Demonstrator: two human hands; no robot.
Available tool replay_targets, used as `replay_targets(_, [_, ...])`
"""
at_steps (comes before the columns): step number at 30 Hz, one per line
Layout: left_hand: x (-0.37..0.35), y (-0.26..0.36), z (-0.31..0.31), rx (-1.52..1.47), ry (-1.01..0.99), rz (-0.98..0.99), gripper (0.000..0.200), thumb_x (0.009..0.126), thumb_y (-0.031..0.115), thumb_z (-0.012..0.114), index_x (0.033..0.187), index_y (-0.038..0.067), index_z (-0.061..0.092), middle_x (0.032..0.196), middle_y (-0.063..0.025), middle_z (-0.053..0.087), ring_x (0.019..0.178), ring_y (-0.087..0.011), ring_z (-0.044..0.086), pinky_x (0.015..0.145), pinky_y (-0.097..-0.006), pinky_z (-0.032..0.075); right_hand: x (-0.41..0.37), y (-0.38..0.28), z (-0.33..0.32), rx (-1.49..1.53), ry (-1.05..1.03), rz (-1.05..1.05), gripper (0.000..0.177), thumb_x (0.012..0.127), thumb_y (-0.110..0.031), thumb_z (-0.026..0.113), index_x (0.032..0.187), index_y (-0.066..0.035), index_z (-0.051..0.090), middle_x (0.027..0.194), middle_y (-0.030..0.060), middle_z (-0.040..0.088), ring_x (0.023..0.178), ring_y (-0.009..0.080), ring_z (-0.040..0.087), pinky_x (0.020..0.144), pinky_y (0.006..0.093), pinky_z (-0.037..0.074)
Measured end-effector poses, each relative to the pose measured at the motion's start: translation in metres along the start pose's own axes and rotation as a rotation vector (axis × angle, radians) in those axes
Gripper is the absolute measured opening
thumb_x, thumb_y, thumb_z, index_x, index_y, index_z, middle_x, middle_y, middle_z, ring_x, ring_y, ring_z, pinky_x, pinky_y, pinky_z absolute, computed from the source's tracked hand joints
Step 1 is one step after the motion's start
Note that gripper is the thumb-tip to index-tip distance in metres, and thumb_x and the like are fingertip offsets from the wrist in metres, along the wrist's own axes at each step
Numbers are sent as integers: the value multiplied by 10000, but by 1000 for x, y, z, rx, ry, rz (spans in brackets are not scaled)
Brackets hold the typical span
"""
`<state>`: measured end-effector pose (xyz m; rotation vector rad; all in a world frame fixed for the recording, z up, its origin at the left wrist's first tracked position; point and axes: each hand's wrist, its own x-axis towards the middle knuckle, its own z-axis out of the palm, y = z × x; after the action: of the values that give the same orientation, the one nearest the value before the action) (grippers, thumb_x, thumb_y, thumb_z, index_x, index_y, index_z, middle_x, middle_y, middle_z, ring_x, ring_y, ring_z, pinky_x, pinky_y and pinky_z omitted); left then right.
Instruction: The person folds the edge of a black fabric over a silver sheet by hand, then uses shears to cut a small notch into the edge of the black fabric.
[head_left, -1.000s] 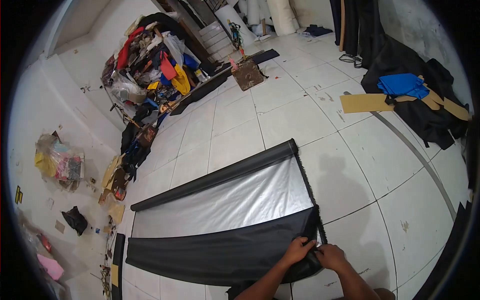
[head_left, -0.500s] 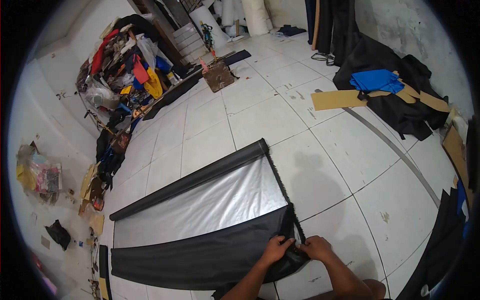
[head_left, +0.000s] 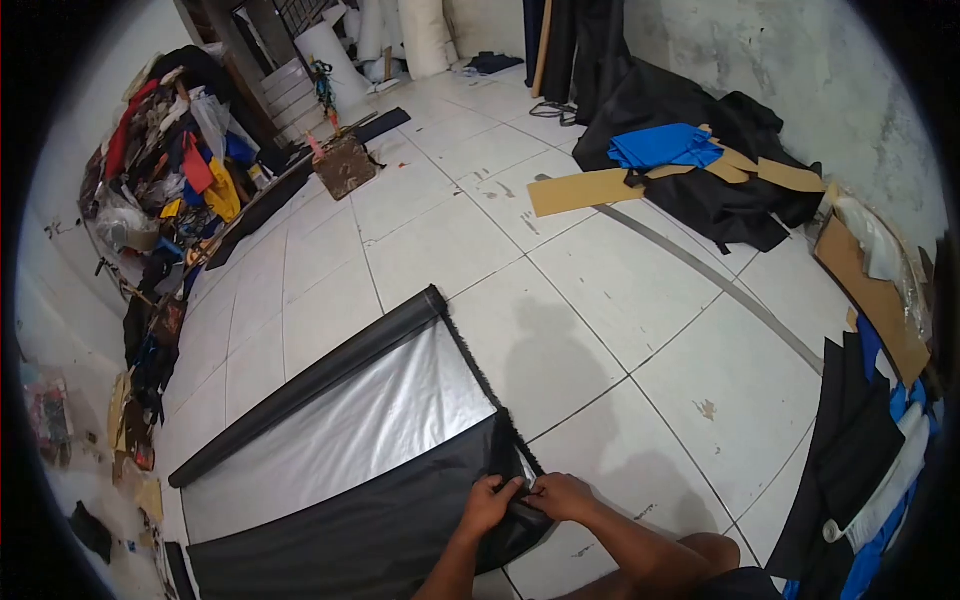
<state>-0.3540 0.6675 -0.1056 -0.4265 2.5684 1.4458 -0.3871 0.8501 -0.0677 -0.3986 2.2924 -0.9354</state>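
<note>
A large sheet of black fabric (head_left: 330, 540) with a shiny silver inner face (head_left: 370, 415) lies on the floor in front of me. Its far side is wound into a long dark roll (head_left: 310, 385), and its near part is folded over the silver face. At the near right corner, my left hand (head_left: 490, 506) pinches the folded black layer. My right hand (head_left: 562, 497) is closed on the fabric's frayed right edge, close beside the left. The fingertips are bunched in the cloth, so the exact grip is partly hidden.
White floor tiles (head_left: 450, 240) surround the fabric. At the back right lie black cloth (head_left: 740, 205), blue cloth (head_left: 665, 147) and cardboard strips (head_left: 575, 193). A grey strip (head_left: 720, 285) crosses the floor. Piled clothes (head_left: 190, 150) and a stained box (head_left: 345, 167) stand at the left.
My view has turned to the right, so the room and fabric appear farther left. Both hands keep hold of the same fabric corner, with only slight finger movement.
</note>
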Motion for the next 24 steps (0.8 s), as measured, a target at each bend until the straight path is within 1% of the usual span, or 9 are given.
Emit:
replay_targets(5, [-5, 20, -7, -21, -19, 12, 397, 814, 277, 684, 645, -51, 537, 647, -126, 514, 605, -176, 446, 571, -341, 372, 6, 7, -3, 64, -26, 75, 418, 723, -510, 681, 742, -96, 630, 743, 100, 633, 764, 298, 631, 675, 420, 485])
replay_targets(8, [-5, 12, -3, -99, -2, 16, 391, 806, 274, 693, 652, -52, 542, 642, -119, 505, 607, -170, 450, 571, -335, 371, 6, 7, -13, 76, -87, 94, 425, 732, -513, 690, 720, -94, 626, 657, 70, 621, 626, 221, 607, 607, 352, 465])
replay_targets(11, [1, -11, 6, -75, 26, -16, 389, 799, 277, 699, 657, -52, 548, 628, -119, 503, 608, -173, 455, 582, -334, 381, 6, 10, -13, 101, -47, 96, 413, 744, -490, 686, 692, -86, 614, 666, 85, 626, 651, 244, 620, 619, 370, 474])
replay_targets(13, [3, -20, 8, -136, 2, -59, 395, 796, 286, 700, 660, -55, 553, 634, -128, 511, 612, -184, 465, 595, -338, 393, 1, 6, -18, 43, -18, 93, 390, 771, -469, 650, 729, -82, 620, 738, 97, 636, 740, 277, 625, 669, 403, 482])
replay_targets(16, [8, -32, 9, -59, -17, 3, 290, 829, 231, 686, 672, 0, 608, 616, 8, 533, 580, -81, 455, 538, -272, 379, -1, 8, -11, -96, 114, 68, 322, 776, -400, 653, 799, -81, 613, 805, 100, 648, 787, 291, 631, 689, 414, 488])
replay_targets(20, [-2, 5, -2, 24, 12, 98, 330, 828, 249, 686, 642, -1, 579, 593, -12, 494, 579, -91, 415, 520, -297, 345, -2, 1, -8, -59, 346, -15, 295, 786, -328, 642, 945, -85, 587, 925, 100, 643, 839, 294, 629, 716, 412, 487])
replay_targets(22, [-6, 21, -5, 99, 36, 128, 361, 829, 257, 683, 616, -2, 551, 576, -32, 458, 581, -98, 394, 521, -312, 332, -4, -4, -7, -28, 205, -69, 311, 803, -304, 624, 1024, -91, 578, 964, 107, 637, 857, 322, 623, 733, 424, 487])
replay_targets(23, [-4, 15, -3, 34, 18, 33, 390, 819, 301, 671, 671, -41, 555, 604, -166, 468, 644, -226, 467, 624, -368, 383, -4, -1, 1, -44, 145, -97, 307, 804, -301, 622, 1026, -92, 584, 964, 109, 639, 863, 322, 622, 736, 426, 487])
replay_targets(24, [-2, 16, -3, 26, 14, 26, 389, 819, 299, 672, 670, -41, 555, 607, -166, 464, 644, -225, 462, 624, -368, 382, -3, -1, 5, -55, 91, -127, 303, 804, -298, 620, 1027, -94, 591, 964, 111, 642, 870, 322, 621, 738, 427, 488])
